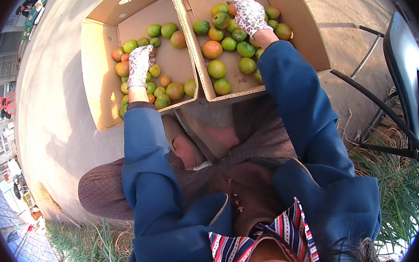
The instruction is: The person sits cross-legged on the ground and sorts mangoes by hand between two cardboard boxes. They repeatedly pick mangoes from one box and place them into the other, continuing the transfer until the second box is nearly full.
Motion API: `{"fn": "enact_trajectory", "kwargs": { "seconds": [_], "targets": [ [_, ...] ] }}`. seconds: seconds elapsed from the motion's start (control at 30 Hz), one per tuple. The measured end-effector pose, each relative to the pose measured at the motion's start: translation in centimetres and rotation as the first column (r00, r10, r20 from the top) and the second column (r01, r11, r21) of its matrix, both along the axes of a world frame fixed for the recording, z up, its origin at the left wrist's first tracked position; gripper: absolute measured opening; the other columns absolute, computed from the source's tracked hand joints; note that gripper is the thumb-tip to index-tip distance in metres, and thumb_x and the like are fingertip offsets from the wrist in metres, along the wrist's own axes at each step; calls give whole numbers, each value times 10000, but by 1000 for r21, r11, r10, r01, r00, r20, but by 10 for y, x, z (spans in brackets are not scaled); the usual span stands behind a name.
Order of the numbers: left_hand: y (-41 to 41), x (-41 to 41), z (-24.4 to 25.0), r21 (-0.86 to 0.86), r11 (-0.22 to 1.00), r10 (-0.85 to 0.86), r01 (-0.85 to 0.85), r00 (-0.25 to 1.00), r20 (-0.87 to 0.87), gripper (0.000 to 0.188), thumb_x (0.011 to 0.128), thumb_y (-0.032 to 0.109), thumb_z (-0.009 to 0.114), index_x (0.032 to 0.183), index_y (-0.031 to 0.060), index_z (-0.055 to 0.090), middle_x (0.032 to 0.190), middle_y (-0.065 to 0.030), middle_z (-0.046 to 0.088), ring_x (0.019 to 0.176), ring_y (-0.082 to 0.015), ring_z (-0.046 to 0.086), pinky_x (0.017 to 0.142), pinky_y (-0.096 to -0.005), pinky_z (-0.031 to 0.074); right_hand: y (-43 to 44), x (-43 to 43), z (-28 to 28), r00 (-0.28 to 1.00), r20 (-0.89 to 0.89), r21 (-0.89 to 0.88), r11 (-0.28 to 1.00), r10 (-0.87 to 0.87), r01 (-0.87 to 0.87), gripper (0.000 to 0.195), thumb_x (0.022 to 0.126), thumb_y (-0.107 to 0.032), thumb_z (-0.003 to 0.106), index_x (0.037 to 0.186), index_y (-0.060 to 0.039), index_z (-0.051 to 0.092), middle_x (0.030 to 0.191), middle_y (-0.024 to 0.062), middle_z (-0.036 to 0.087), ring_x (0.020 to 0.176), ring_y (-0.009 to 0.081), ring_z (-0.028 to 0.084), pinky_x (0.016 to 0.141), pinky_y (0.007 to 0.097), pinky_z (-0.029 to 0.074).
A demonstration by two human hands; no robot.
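Two open cardboard boxes stand side by side on the ground before me, the left box (pixel 102 76) and the right box (pixel 298 39), each holding many green and reddish tomatoes. My left hand (pixel 141 64), in a spotted white glove, is over the tomatoes at the left box's left side; its fingers curl down, and whether they hold one cannot be told. My right hand (pixel 250 15), gloved alike, is at the far part of the right box, its fingers on an orange-red tomato (pixel 232 9). A larger orange tomato (pixel 212 50) lies nearer, among green ones.
A black chair (pixel 404 75) with a metal frame stands at the right. Green grass-like plants (pixel 93 247) grow behind me on both sides. A broom (pixel 54 202) lies at the left. A red chair (pixel 6 103) and buildings are farther off.
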State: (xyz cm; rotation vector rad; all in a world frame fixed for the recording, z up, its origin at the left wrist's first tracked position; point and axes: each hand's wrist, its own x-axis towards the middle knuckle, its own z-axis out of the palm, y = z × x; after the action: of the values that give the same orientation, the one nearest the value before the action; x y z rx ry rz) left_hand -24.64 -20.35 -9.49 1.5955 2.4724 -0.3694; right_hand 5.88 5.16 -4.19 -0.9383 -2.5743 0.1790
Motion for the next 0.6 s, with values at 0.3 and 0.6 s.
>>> {"fn": "enact_trajectory", "kwargs": {
  "seconds": [0.3, 0.6],
  "targets": [
    [21, 69, 7, 256, 907, 238, -333, 909, 341, 711, 799, 318, 724, 1409, 82, 446, 1297, -196, 573, 1180, -360, 552, 1010, -432, 433, 4, 0, 13, 997, 65, 45, 998, -44, 41, 506, 751, -90, 623, 1256, -91, 582, 1210, 128, 617, 1083, 319, 583, 934, 411, 469],
    [97, 45, -31, 94, 994, 21, -61, 928, 372, 612, 786, 271, 722, 1350, 139, 523, 1247, -191, 613, 1154, -357, 586, 989, -407, 473, -11, -13, 26, 997, 12, 27, 997, 78, -78, 353, 828, -146, 563, 1173, -126, 633, 1130, 104, 648, 1016, 313, 618, 851, 430, 514]
  ]
}}
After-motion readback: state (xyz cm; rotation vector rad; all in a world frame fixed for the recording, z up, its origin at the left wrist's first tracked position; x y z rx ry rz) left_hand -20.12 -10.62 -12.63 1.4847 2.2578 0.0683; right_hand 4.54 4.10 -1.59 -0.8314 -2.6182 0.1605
